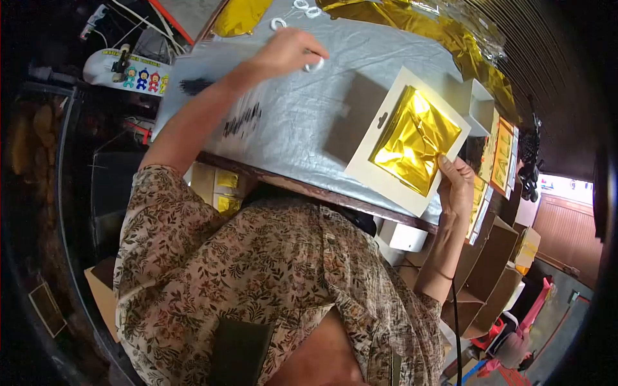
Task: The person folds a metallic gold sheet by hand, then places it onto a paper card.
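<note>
My right hand point(456, 180) grips a flat white cardboard pack point(394, 103) by its lower right edge, thumb on the front. Crumpled gold foil point(421, 138) fills the middle of the pack, and a hanging slot is cut in one side. Over the silver-covered table point(290, 122), my left hand point(286, 53) is closed, with a small white ring-shaped coil point(314, 64) at its fingertips. Another white coil point(279, 24) lies just beyond that hand. Several black marks point(243, 121) show on the cover near my left forearm.
More white coils point(313, 11) and a gold foil piece point(241, 16) lie at the far edge. Gold foil point(463, 51) runs along the far right. An open white box point(479, 106) stands right of the pack. A skateboard point(129, 71) is left of the table; cardboard boxes point(492, 257) are at right.
</note>
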Action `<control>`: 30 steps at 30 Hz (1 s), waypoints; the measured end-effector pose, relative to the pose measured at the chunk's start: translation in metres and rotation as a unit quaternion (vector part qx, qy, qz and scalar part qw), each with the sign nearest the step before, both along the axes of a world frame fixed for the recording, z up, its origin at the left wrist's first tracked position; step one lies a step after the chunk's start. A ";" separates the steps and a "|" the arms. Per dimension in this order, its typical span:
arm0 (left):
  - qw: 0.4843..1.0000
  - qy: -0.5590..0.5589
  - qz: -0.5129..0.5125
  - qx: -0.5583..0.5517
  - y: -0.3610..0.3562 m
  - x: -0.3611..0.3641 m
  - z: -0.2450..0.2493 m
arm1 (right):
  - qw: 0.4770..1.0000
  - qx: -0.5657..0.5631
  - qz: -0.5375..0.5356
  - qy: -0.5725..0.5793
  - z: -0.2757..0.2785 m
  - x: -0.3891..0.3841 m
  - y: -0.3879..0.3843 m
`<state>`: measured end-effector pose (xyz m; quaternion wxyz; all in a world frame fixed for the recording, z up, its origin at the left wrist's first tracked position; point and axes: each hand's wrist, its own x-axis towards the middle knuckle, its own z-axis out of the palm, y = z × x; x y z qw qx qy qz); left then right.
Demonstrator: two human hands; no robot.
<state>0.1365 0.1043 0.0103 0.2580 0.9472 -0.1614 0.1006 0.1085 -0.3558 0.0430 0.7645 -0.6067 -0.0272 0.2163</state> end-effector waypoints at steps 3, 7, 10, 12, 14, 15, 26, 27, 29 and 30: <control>0.995 0.025 -0.020 -0.093 -0.018 -0.003 -0.016 | 1.000 0.000 0.000 0.001 0.001 -0.004 -0.005; 0.995 0.003 -0.020 -0.094 0.019 0.004 -0.016 | 1.000 0.001 -0.023 -0.011 0.003 -0.012 -0.017; 0.997 0.011 0.069 -0.017 0.046 0.003 -0.015 | 0.999 0.000 -0.033 -0.014 0.003 -0.015 -0.018; 0.993 -0.019 0.103 0.048 0.042 -0.003 -0.021 | 0.999 -0.007 -0.033 -0.012 0.001 -0.013 -0.020; 0.979 -0.016 0.153 0.133 0.029 -0.008 -0.026 | 0.999 -0.016 -0.032 -0.006 -0.003 -0.011 -0.022; 0.956 -0.012 0.199 0.216 0.020 -0.011 -0.026 | 1.000 -0.016 -0.027 -0.006 -0.002 -0.011 -0.021; 0.996 -0.059 0.063 -0.001 -0.011 -0.022 -0.039 | 0.999 -0.011 -0.030 0.008 -0.002 -0.006 -0.013; 0.991 -0.109 0.075 -0.032 0.001 -0.014 -0.042 | 0.999 -0.011 -0.036 0.005 -0.001 -0.006 -0.011; 0.983 -0.146 0.106 0.026 0.044 0.000 -0.034 | 0.999 -0.010 -0.043 0.002 -0.001 -0.005 -0.009; 0.972 -0.115 0.172 0.116 0.055 0.004 -0.024 | 0.999 -0.013 -0.043 0.005 -0.001 -0.004 -0.009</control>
